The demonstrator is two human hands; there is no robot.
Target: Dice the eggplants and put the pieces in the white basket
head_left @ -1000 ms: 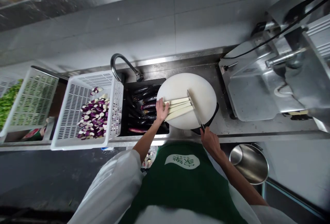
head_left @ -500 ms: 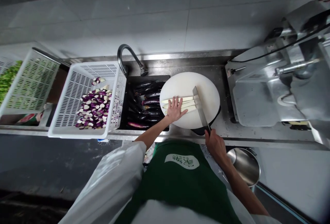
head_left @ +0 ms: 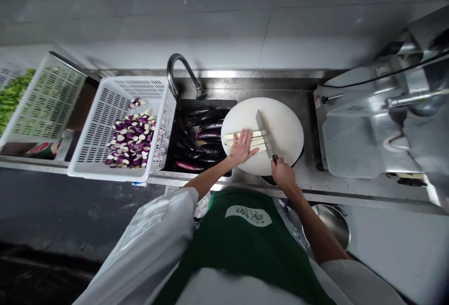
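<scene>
Pale peeled eggplant strips lie side by side on a round white cutting board. My left hand rests flat across them, fingers spread, pressing them to the board. A kitchen cleaver is gripped by its dark handle in my right hand. Its blade crosses the right ends of the strips, a little to the right of my left fingers. Whether the edge has gone into the strips I cannot tell.
Whole dark eggplants fill the black sink basin left of the board, under a curved faucet. Further left, a white perforated basket holds cut purple-and-white pieces. A metal machine stands on the right; a steel pot sits below the counter.
The cleaver and my right hand have shifted left and up, bringing the blade onto the strips' right ends. My left hand keeps its place on the strips. The view has shifted slightly.
</scene>
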